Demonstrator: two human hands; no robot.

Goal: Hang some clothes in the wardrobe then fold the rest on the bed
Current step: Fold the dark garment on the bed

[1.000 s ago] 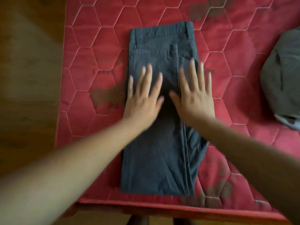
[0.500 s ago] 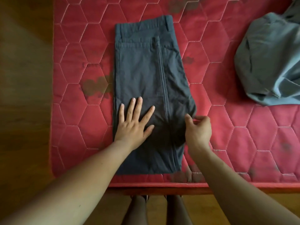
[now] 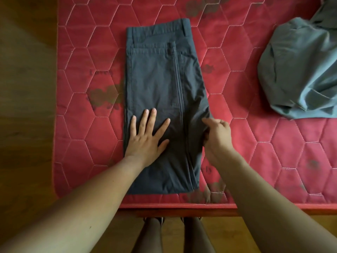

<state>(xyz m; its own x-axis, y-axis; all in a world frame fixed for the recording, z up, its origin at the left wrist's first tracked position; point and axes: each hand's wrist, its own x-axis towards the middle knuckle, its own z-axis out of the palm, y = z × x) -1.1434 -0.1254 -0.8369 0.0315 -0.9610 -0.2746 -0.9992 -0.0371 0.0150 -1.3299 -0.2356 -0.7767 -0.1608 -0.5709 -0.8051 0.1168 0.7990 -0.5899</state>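
Dark grey trousers [image 3: 160,75] lie folded lengthwise on the red quilted mattress [image 3: 255,152], waistband at the far end, lower fold near the front edge. My left hand [image 3: 147,137] lies flat with spread fingers on the trousers' lower left part, pressing them down. My right hand [image 3: 217,137] is at the trousers' right edge where the crotch seam bulges out, its fingers curled and pinching that edge of fabric.
A crumpled grey-blue garment [image 3: 299,73] lies on the mattress at the right. The mattress's front edge [image 3: 182,206] runs just before my legs [image 3: 175,236]. Wooden floor [image 3: 25,106] lies to the left of the bed.
Both hands slid from the trousers' middle toward the near end. The left stays flat; the right went from flat on the cloth to pinching the right edge.
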